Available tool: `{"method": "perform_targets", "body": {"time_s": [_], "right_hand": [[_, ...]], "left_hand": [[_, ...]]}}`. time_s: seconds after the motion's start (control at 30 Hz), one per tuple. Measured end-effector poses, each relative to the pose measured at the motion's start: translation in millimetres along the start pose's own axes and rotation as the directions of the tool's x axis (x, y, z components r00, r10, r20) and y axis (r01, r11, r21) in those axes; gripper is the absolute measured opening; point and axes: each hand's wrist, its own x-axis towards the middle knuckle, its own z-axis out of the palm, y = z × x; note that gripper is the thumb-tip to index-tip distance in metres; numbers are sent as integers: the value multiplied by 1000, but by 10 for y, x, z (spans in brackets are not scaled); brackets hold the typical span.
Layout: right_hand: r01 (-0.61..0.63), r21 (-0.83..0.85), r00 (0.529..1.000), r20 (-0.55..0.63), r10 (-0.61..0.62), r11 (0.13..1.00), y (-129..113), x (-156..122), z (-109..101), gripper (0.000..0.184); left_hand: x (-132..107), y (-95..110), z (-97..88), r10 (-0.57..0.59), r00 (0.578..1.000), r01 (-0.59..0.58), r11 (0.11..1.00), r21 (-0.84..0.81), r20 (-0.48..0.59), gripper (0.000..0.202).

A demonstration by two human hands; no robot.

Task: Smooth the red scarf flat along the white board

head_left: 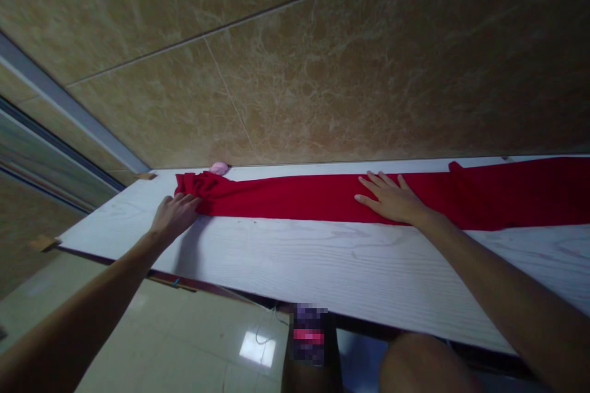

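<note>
A long strip of red cloth (295, 196) stretches along the white wood-grain table, from the left part past the right edge of the view. Its left end is bunched into folds, while the middle lies fairly flat. My left hand (177, 214) is closed on the bunched end, fingers curled into the folds. Flat on the cloth, right of the middle, rests my right hand (391, 198), its fingers spread. Behind the bunched end sits a small pink object (219, 168), too small to name.
A tan marbled tile wall (322, 86) runs along the table's back edge. Brown pieces (44, 242) stick out at the table's left corners. A glass panel with a metal frame (78, 110) stands at the left. Below is a tiled floor (198, 325), with a knee (424, 365) under the front edge.
</note>
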Motion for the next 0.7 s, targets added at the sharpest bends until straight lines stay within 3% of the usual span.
{"method": "perform_targets", "body": {"time_s": [0.2, 0.47, 0.7], "right_hand": [[11, 0, 1000, 1, -11, 1000, 10, 6, 0, 87], [3, -19, 1000, 22, -3, 1000, 1, 10, 0, 88], [12, -2, 1000, 21, -12, 1000, 16, 16, -7, 90]], "left_hand": [[17, 201, -3, 131, 975, -137, 990, -24, -181, 39], [184, 743, -166, 198, 957, -234, 959, -157, -213, 49], [241, 1262, -357, 340, 882, -428, 869, -250, -327, 38]]}}
